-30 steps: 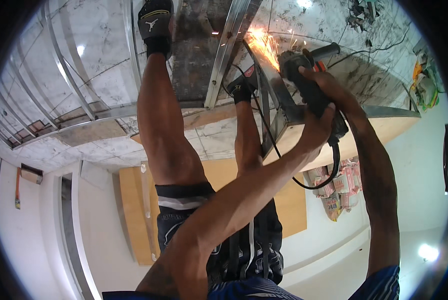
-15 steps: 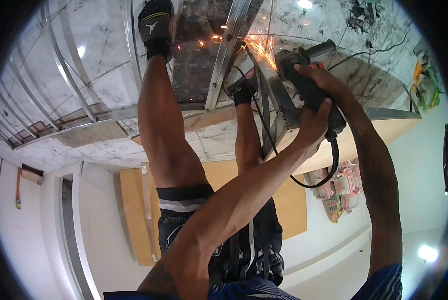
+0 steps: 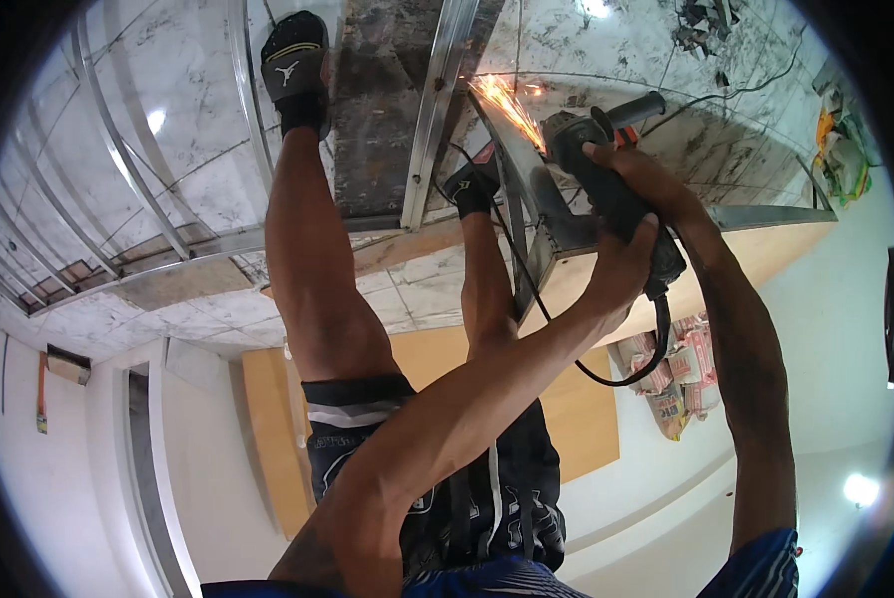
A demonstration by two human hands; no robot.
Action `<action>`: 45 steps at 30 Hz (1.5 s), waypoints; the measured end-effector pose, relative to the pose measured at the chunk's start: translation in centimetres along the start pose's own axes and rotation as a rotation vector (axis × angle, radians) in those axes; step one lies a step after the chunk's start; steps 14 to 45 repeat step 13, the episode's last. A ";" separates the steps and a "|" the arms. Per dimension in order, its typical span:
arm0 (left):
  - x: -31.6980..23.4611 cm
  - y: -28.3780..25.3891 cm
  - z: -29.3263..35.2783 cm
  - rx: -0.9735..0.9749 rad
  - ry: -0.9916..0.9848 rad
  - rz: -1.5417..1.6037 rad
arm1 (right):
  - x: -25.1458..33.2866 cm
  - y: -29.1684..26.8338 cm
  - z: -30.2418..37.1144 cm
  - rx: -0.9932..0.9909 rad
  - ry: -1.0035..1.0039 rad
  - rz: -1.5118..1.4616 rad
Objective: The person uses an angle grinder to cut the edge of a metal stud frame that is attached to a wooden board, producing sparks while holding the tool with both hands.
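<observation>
A black angle grinder (image 3: 614, 199) is held in both hands, its head against a metal frame bar (image 3: 527, 164). My right hand (image 3: 656, 184) wraps round the body near the head, below a black side handle (image 3: 634, 110). Further back, my left hand (image 3: 621, 269) grips the rear of the body near the cord. Orange sparks (image 3: 509, 105) spray from the head toward the far left. The disc itself is hidden. A black power cord (image 3: 663, 334) loops down from the grinder's rear and passes left in front of the frame.
A silver metal bar (image 3: 437, 110) stands left of the sparks, beside a dark board (image 3: 377, 120). My sandalled feet (image 3: 296, 65) are on the marble-look tiles. Further left is a row of metal bars (image 3: 118, 145). Dark scraps (image 3: 706, 28) and plastic bags (image 3: 846, 149) lie at the far right.
The whole view has shifted slightly, so most things sit a little further left. Sparks still fly, now in a tighter stream. Both hands keep their grip on the grinder.
</observation>
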State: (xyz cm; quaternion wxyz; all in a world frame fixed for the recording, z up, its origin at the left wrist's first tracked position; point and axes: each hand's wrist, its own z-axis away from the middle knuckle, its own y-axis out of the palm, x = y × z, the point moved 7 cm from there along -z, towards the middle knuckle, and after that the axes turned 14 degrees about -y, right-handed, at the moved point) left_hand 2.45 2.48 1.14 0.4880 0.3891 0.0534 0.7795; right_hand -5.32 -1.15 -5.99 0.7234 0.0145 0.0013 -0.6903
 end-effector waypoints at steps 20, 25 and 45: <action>0.5 1.6 3.5 -0.071 0.053 -0.546 | -0.5 -1.8 6.8 -0.191 -0.209 -0.334; 0.5 1.6 3.5 -0.071 0.053 -0.546 | -0.5 -1.8 6.8 -0.191 -0.209 -0.334; 0.5 1.6 3.5 -0.071 0.053 -0.546 | -0.5 -1.8 6.8 -0.191 -0.209 -0.334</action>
